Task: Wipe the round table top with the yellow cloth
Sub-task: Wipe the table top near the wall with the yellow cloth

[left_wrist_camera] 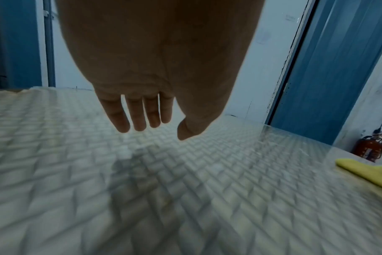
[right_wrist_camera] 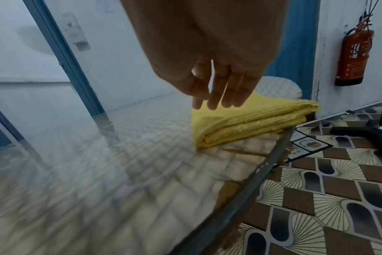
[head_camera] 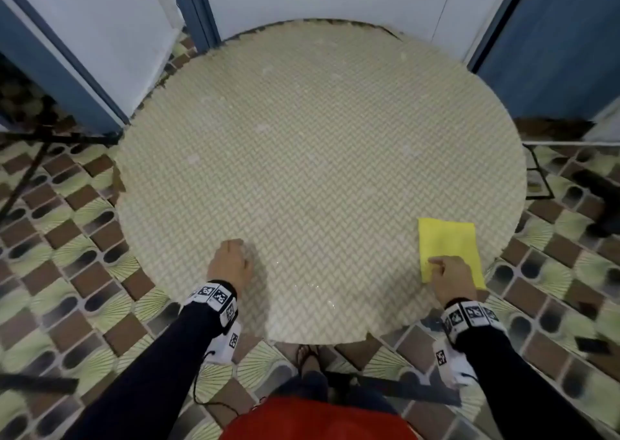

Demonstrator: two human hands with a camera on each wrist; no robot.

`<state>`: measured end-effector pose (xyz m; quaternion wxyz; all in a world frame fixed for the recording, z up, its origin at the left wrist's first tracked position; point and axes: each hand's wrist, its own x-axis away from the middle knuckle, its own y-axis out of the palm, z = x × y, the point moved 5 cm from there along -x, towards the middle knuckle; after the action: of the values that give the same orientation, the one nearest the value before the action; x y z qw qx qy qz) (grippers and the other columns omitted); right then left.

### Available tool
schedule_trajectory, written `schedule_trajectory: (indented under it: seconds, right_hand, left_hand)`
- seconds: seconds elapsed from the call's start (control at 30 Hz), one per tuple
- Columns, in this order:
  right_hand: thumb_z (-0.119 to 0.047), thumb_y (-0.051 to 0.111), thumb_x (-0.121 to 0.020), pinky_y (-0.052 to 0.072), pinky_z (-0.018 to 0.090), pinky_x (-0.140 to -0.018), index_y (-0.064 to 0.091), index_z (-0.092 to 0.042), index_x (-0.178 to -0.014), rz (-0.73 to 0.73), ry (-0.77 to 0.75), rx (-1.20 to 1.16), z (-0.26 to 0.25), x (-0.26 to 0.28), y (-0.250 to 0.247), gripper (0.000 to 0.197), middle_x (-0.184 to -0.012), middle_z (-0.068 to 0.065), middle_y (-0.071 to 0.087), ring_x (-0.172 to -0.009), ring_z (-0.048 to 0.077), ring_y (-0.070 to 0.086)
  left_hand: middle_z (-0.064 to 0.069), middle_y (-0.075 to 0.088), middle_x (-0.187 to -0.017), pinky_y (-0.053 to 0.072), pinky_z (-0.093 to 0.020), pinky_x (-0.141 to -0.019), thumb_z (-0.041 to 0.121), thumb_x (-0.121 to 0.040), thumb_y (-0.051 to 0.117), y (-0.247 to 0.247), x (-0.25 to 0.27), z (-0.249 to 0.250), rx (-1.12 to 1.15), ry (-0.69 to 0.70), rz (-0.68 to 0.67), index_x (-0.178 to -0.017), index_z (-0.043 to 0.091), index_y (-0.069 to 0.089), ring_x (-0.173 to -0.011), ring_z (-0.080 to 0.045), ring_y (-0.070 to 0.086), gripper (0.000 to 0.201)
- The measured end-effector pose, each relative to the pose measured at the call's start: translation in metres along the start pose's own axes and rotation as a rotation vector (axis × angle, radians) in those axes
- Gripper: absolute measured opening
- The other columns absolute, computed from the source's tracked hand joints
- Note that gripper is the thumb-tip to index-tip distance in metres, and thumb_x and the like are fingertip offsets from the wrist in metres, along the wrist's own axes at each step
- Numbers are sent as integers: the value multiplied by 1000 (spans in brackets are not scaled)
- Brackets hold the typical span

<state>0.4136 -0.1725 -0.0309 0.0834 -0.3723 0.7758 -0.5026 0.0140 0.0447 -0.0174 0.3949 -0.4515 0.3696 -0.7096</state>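
Observation:
A round table point(head_camera: 315, 158) with a cream herringbone weave under glass fills the head view. A folded yellow cloth point(head_camera: 448, 243) lies near its right front edge, also seen as the yellow cloth point(right_wrist_camera: 249, 123) and the yellow cloth point(left_wrist_camera: 373, 172). My right hand point(head_camera: 451, 278) hovers over the cloth's near corner, its fingers point(right_wrist_camera: 216, 100) straight and just above the fabric, holding nothing. My left hand point(head_camera: 231, 262) hangs over the table's front left part, its fingers point(left_wrist_camera: 140, 117) loosely straight and empty, a shadow under it on the table top point(left_wrist_camera: 142, 189).
Patterned brown and green floor tiles point(head_camera: 67, 245) surround the table. Blue door frames and white panels point(head_camera: 100, 37) stand behind it. A red fire extinguisher point(right_wrist_camera: 353, 55) hangs on the right wall. A dark stand base point(right_wrist_camera: 368, 131) rests on the floor to the right.

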Motion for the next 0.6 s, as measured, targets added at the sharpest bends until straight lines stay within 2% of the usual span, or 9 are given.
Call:
schedule_trajectory:
  seconds: [0.1,0.17,0.2,0.27,0.33,0.4,0.5,0.6]
  right_hand:
    - [-3,43,-94,47,42,-79,61,-11,-116,14,6,41,7,-15,-5,29,-129,17,51,-97,34,53]
    - [-6,44,-94,43,45,-95,55,-14,-127,-20,-35,99,12,-26,-1,36,-141,17,43,-119,36,46]
    - [-10,45,-94,36,47,-105,50,-17,-133,-51,-43,140,16,-30,3,40,-149,16,35,-132,35,36]
    - [-24,46,-97,17,49,-116,39,-25,-143,-92,-3,217,22,-35,8,47,-158,14,17,-144,33,15]
    - [-39,43,-98,5,51,-116,29,-33,-147,-98,67,257,24,-38,10,51,-161,9,4,-147,32,4]
    - [-49,40,-97,2,52,-116,25,-37,-148,-102,84,256,22,-37,13,55,-162,5,0,-147,32,0]
    - [-51,38,-97,6,51,-118,24,-36,-150,-103,53,261,20,-32,19,56,-162,5,2,-147,33,3]
    - [-51,33,-98,4,49,-118,20,-39,-151,-112,-33,294,14,-11,36,56,-162,3,1,-147,31,3]
  left_hand:
    - [-16,39,-142,43,-44,-99,22,-93,56,9,7,-3,-66,-47,20,-138,3,40,-124,-32,44,51]
    - [-17,33,-149,39,-48,-103,20,-93,56,18,11,-10,-113,-65,2,-142,3,36,-132,-34,39,56]
    - [-16,28,-153,36,-48,-107,19,-93,56,20,12,-13,-121,-75,-4,-145,3,33,-137,-33,33,60]
    - [-14,19,-158,30,-48,-112,18,-94,54,23,14,-16,-111,-106,13,-150,4,25,-143,-32,24,64]
    - [-13,15,-160,26,-47,-115,23,-95,52,26,18,-21,-84,-156,19,-151,4,20,-145,-30,18,67]
    - [-12,11,-161,23,-46,-116,27,-96,51,27,21,-26,-60,-194,37,-152,3,17,-147,-29,15,69]
    - [-13,7,-161,19,-47,-118,33,-98,46,30,24,-32,-71,-211,35,-153,2,13,-147,-30,11,71]
    - [-14,2,-162,15,-46,-118,37,-101,40,32,26,-37,-85,-256,40,-153,4,9,-148,-30,8,70]
